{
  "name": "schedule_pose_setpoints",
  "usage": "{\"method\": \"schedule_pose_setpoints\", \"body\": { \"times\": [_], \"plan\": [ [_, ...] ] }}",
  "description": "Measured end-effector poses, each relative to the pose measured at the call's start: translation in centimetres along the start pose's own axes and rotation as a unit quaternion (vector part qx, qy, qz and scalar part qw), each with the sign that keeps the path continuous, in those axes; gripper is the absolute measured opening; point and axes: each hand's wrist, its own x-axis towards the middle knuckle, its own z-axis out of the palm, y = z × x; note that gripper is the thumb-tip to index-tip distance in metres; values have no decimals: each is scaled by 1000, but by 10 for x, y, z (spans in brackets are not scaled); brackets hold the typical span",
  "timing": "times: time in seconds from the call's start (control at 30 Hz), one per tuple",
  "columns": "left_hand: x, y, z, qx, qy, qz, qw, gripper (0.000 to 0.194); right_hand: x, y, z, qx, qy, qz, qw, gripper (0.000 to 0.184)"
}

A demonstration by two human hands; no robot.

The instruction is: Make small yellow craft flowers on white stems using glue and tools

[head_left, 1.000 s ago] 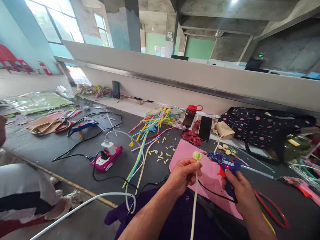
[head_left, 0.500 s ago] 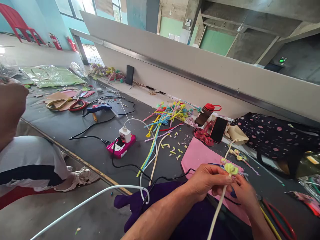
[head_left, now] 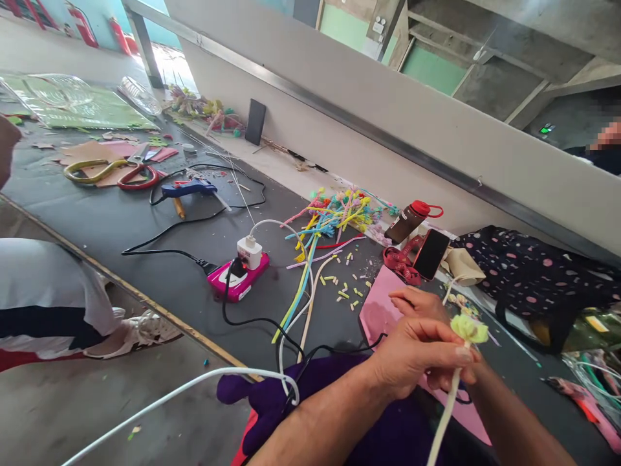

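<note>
A pale yellow-green flower (head_left: 469, 329) tops a long cream stem (head_left: 444, 414). My left hand (head_left: 412, 359) pinches that stem just under the flower, thumb against fingers. Beyond it, partly covered by the left hand, my right hand (head_left: 421, 303) reaches over a pink sheet (head_left: 381, 304) with its fingers stretched out to the left. Nothing shows in the right hand, though its palm side is hidden. Behind the right hand, small flower pieces (head_left: 468, 307) lie near a beige paper roll (head_left: 464, 266).
Yarn-like coloured stems (head_left: 334, 217) lie mid-table beside scattered cut bits (head_left: 344, 291). A magenta power strip (head_left: 237, 277) trails black cords. Scissors (head_left: 138, 175), a blue glue gun (head_left: 189, 188), a bottle (head_left: 407, 220), a phone (head_left: 431, 254) and a dotted bag (head_left: 528, 265) lie around. Another person's leg (head_left: 43, 285) is at left.
My right hand has left the flower and moved up and left over the pink sheet. My left hand still holds the stem, now farther right in view. The view has shifted.
</note>
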Motion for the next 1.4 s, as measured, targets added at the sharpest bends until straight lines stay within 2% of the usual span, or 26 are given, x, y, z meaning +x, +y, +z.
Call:
{"method": "schedule_pose_setpoints", "body": {
  "times": [0.07,0.13,0.27,0.47,0.63,0.77,1.0,1.1,1.4],
  "plan": [
    [-1,3,-1,-10,-8,0,1000,33,23,-5,14,-40,-53,-43,997,18],
    [-3,5,-3,-12,-17,3,1000,34,42,-9,27,-73,-69,-66,993,19],
    [-6,7,-5,-20,-44,21,999,34,70,-5,44,-126,-52,-59,989,19],
    [-14,8,-2,0,-70,-1,998,36,103,16,52,-189,-11,-24,982,22],
    [-16,10,-1,-3,-70,-20,997,36,125,18,66,-194,-15,-53,979,22],
    [-15,9,-2,-2,-59,-24,998,35,130,12,78,-189,-23,-72,979,21],
    [-20,14,2,-2,-99,-45,994,27,132,1,92,-164,-32,-92,982,19],
    [-21,15,1,-5,-95,-43,994,28,132,-7,95,-148,-38,-101,983,18],
    [-18,8,-3,7,-80,-48,996,37,98,-30,94,-94,-109,-143,979,10]
  ]
}}
